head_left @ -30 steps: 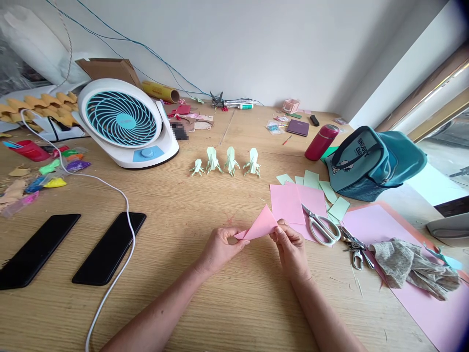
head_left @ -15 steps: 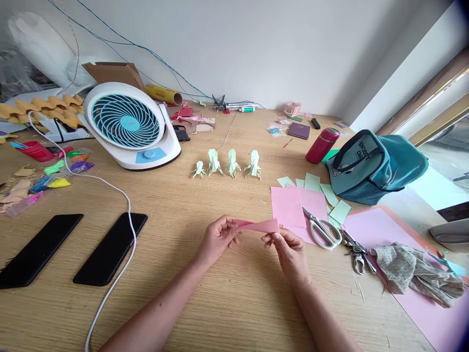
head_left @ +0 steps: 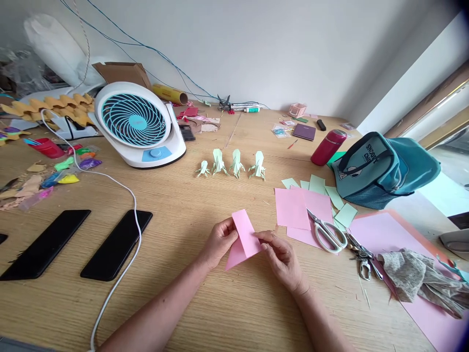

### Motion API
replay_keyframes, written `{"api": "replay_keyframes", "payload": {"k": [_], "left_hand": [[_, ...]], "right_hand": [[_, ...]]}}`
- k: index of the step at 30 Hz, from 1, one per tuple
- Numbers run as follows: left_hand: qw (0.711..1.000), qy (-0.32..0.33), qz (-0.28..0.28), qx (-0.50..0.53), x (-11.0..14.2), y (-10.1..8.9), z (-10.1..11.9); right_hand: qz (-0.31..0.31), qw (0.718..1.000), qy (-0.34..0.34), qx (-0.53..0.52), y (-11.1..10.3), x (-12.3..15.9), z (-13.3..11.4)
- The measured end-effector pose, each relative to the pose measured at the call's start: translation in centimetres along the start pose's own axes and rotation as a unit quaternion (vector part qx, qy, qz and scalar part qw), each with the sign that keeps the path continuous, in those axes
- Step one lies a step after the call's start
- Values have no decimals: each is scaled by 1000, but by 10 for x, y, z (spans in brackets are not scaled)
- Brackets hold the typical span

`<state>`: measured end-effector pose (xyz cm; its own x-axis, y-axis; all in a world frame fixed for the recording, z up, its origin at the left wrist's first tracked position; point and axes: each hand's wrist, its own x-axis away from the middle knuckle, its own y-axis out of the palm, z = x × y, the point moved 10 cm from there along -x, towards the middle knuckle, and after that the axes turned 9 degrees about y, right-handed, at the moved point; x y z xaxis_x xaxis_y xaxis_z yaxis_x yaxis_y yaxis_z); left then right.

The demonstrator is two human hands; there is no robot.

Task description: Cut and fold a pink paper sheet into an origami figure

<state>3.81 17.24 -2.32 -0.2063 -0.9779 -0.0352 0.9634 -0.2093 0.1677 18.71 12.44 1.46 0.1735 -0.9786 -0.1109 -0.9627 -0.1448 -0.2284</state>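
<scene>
A folded piece of pink paper (head_left: 246, 234) is held above the wooden table (head_left: 176, 303), with one flap angled over the other. My left hand (head_left: 222, 242) pinches its left edge between thumb and fingers. On the right edge, the thumb and fingers of my right hand (head_left: 280, 256) close on the paper near a corner. Beyond the hands stand several pale green folded-paper figures (head_left: 236, 162) in a row. Pink paper sheets (head_left: 291, 208) lie to the right, with white-handled scissors (head_left: 328, 234) resting on them.
Two black phones (head_left: 113, 249) lie at left, a white cable (head_left: 126, 264) crossing one. A fan (head_left: 135, 122) stands behind them. Green paper pieces (head_left: 346, 214), a red flask (head_left: 329, 146), a teal bag (head_left: 384, 166), keys (head_left: 364, 259) and a grey cloth (head_left: 410, 274) occupy the right side.
The pink paper has turned from a thin, nearly edge-on strip to a tilted view with its folded face and flap showing. My right hand has shifted slightly left and down. The camera view has shifted a little.
</scene>
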Motion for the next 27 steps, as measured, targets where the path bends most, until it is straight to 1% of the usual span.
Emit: {"api": "replay_keyframes", "payload": {"k": [3,5,9,11,13,15,17,20,24,25,27], "left_hand": [[999,31,21,-24,0,0,7],[997,51,27,-58,3,2,11],[986,82,10,-146,9,9,14],[982,87,5,-168,11,10,13],[978,89,13,-189,11,9,11],[974,90,21,-205,12,7,11],[973,95,16,-212,12,8,13],[967,114,4,-226,12,10,19],[956,141,7,-258,11,8,26],[955,142,5,-260,11,7,26],[956,142,0,-255,10,6,25]], "right_hand": [[-6,1000,-11,8,6,2,-1],[-6,1000,-16,27,11,3,0],[-18,997,-6,77,23,5,5],[-19,997,4,71,24,5,5],[-18,998,5,59,25,6,2],[-14,998,-3,68,26,7,-1],[0,996,-10,86,26,8,-3],[34,998,20,58,19,7,6],[125,988,93,17,-6,6,27],[139,984,107,12,-10,5,31],[146,981,128,-6,-14,3,36]]}}
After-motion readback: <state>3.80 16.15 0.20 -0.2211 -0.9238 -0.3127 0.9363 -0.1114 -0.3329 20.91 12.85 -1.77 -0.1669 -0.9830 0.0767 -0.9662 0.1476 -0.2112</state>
